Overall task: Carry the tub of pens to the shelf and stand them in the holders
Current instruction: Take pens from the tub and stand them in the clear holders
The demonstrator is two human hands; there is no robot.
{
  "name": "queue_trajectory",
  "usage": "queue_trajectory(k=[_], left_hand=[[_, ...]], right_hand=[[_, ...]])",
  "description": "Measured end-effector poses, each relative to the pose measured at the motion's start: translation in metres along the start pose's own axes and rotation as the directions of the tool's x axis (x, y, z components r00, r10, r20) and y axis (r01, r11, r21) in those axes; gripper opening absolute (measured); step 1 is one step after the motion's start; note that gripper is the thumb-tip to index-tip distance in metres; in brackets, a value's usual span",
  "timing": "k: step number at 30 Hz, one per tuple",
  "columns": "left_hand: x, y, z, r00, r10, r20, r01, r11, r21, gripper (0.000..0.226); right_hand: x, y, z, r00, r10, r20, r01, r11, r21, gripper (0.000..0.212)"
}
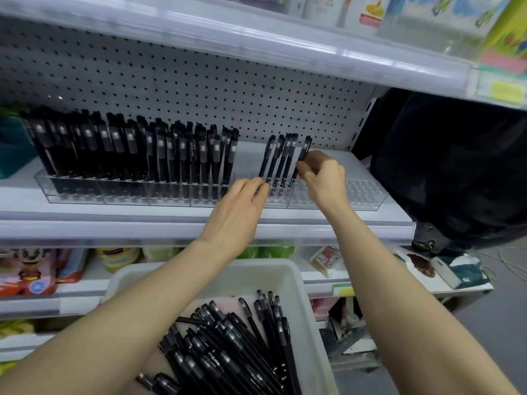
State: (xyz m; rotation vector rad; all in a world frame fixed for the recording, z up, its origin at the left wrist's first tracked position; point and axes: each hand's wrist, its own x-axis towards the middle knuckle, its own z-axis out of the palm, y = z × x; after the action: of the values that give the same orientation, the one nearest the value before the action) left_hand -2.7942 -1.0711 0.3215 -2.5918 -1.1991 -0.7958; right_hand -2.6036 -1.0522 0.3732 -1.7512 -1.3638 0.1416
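The tub point(315, 323) sits below the shelf point(142, 226), so the carrying is done and the filling is well under way. The left stretch of the clear holders point(359, 195) is packed with standing pens point(128, 149). A small group point(281, 158) stands further right, and the holes at the far right are bare.

The right hand point(322, 178) pinches one pen point(304, 151) between thumb and fingers, its tip down at the holder beside that group. The left hand point(239, 206) reaches to the foot of the group's leftmost pen. Whether it grips or only steadies, I cannot tell.

A large heap of loose pens point(228, 346) lies in the tub, so I judge much is left.
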Motion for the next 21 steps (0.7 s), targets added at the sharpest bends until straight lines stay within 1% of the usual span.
queue_trajectory(k=[2, 4, 6, 8, 11, 13, 15, 17, 18, 20, 21], left_hand=[[-0.009, -0.002, -0.002, 1.0, 0.024, -0.012, -0.024, 0.999, -0.025, 0.072], [-0.022, -0.004, -0.007, 0.999, 0.03, -0.021, -0.032, 0.997, -0.065, 0.066], [-0.039, -0.008, -0.01, 1.0, 0.018, -0.018, -0.02, 0.995, -0.103, 0.056], [-0.06, -0.012, -0.01, 1.0, 0.002, 0.004, -0.002, 0.991, -0.134, 0.048], [-0.094, -0.021, -0.002, 0.998, -0.018, 0.054, 0.025, 0.991, -0.132, 0.047], [-0.111, -0.026, 0.006, 0.995, -0.028, 0.098, 0.038, 0.993, -0.109, 0.051], [-0.121, -0.029, 0.015, 0.994, -0.003, 0.109, 0.012, 0.996, -0.083, 0.056], [-0.127, -0.029, 0.021, 0.994, 0.023, 0.103, -0.015, 0.997, -0.075, 0.06], [-0.129, -0.029, 0.023, 0.995, 0.023, 0.099, -0.016, 0.997, -0.074, 0.061], [-0.131, -0.028, 0.025, 0.995, 0.013, 0.099, -0.007, 0.998, -0.06, 0.064], [-0.132, -0.027, 0.025, 0.995, 0.008, 0.1, -0.003, 0.998, -0.055, 0.065]], right_hand=[[-0.009, 0.0, -0.003, 1.0, 0.016, -0.013, -0.016, 1.0, -0.018, 0.025], [-0.024, -0.001, -0.006, 0.997, 0.023, -0.067, -0.023, 1.0, -0.001, 0.03], [-0.045, -0.003, -0.005, 0.991, 0.014, -0.131, -0.007, 0.999, 0.054, 0.029], [-0.071, -0.007, 0.001, 0.99, 0.006, -0.138, 0.006, 0.996, 0.084, 0.025], [-0.117, -0.008, 0.02, 0.999, -0.013, -0.046, 0.016, 0.998, 0.067, 0.013], [-0.147, -0.005, 0.032, 0.998, -0.04, 0.043, 0.04, 0.999, 0.01, 0.007], [-0.171, 0.002, 0.043, 0.987, -0.036, 0.16, 0.05, 0.995, -0.086, 0.009], [-0.188, 0.012, 0.055, 0.957, 0.022, 0.289, 0.043, 0.975, -0.217, 0.012], [-0.195, 0.017, 0.06, 0.934, 0.075, 0.349, 0.027, 0.96, -0.279, 0.013], [-0.206, 0.025, 0.069, 0.886, 0.18, 0.427, 0.005, 0.917, -0.398, 0.014], [-0.21, 0.029, 0.072, 0.866, 0.213, 0.452, 0.017, 0.891, -0.453, 0.016]])
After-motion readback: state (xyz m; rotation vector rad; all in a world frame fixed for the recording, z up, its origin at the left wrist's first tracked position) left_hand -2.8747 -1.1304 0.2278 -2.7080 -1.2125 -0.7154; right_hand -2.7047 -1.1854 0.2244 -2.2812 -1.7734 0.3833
